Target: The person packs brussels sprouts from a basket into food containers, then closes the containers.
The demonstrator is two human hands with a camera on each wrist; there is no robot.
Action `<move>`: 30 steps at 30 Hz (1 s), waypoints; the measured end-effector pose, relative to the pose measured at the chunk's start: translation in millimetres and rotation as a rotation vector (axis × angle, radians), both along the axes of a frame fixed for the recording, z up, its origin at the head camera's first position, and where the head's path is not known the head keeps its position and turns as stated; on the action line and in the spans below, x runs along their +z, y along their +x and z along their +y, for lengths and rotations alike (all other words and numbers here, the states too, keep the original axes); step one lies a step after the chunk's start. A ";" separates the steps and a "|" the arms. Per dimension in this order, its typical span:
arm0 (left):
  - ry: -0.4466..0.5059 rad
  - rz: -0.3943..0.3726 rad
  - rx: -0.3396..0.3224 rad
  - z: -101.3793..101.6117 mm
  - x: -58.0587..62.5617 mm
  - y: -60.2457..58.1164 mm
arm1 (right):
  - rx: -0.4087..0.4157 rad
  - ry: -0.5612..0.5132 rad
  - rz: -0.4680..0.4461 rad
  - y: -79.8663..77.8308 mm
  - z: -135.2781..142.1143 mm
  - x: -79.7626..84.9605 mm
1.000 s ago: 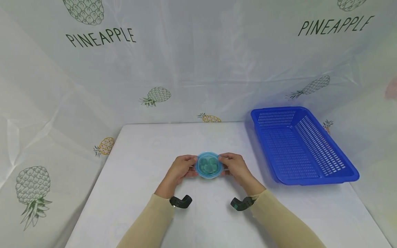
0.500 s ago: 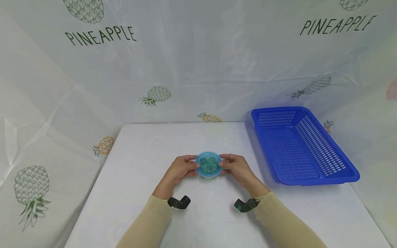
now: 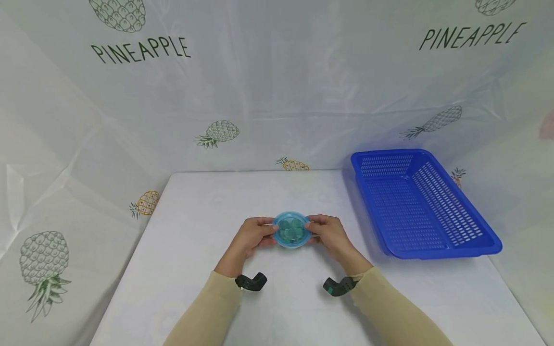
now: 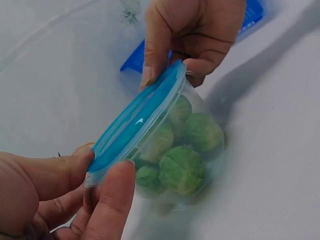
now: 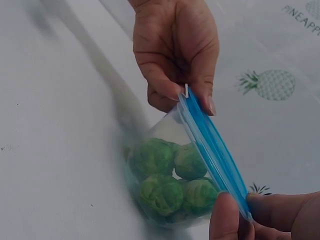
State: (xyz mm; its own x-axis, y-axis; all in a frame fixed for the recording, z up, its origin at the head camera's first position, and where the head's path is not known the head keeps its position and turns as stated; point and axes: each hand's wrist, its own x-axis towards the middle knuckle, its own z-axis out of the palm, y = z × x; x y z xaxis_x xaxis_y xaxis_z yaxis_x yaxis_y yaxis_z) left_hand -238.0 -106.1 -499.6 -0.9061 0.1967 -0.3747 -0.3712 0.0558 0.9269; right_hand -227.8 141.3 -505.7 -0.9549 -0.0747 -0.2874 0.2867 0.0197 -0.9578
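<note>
A round clear plastic bowl (image 3: 291, 242) with a light blue lid (image 3: 292, 222) is in the middle of the head view, over the white table. Several green Brussels sprouts (image 4: 182, 170) show through its wall. My left hand (image 3: 253, 234) grips the left side of the rim, thumb on the lid and fingers under the edge. On the opposite side my right hand (image 3: 327, 233) pinches the rim the same way. Both wrist views show the lid (image 5: 212, 145) seated along the bowl's rim, with thumbs (image 4: 80, 162) pressing near its edge.
A blue perforated plastic basket (image 3: 404, 206) stands at the table's right side, beyond my right hand. Behind the white table (image 3: 207, 197) hangs a pale sheet (image 3: 277, 72) printed with pineapples. Black wrist cameras (image 3: 251, 282) are strapped to both wrists.
Both thumbs have shifted along the lid's edge, first lower and inward, then slightly back out. The bowl stays nearly in place between my hands, and the basket has not moved.
</note>
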 end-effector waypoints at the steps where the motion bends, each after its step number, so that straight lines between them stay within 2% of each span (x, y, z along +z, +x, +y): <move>1: -0.009 0.004 0.001 0.3 0.1 -0.2 | -0.001 0.003 0.001 0.2 -0.2 0.0; 15: -0.129 0.087 0.002 7.0 6.7 1.6 | -0.025 0.032 0.045 -1.4 -3.4 -1.0; 21: -0.120 0.093 0.028 8.1 5.0 -0.3 | 0.001 0.046 0.093 -3.8 -4.3 -0.7; 30: -0.110 0.076 0.045 3.4 -2.1 -4.0 | -0.013 0.044 0.057 -9.9 -5.0 -5.4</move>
State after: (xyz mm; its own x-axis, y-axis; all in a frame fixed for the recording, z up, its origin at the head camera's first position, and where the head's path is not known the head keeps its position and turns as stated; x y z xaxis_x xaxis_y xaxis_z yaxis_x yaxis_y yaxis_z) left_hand -242.0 -102.7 -501.7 -0.9396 0.1163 -0.3220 -0.3049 0.1437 0.9415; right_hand -237.7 136.3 -511.1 -0.9706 -0.0510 -0.2352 0.2322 0.0587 -0.9709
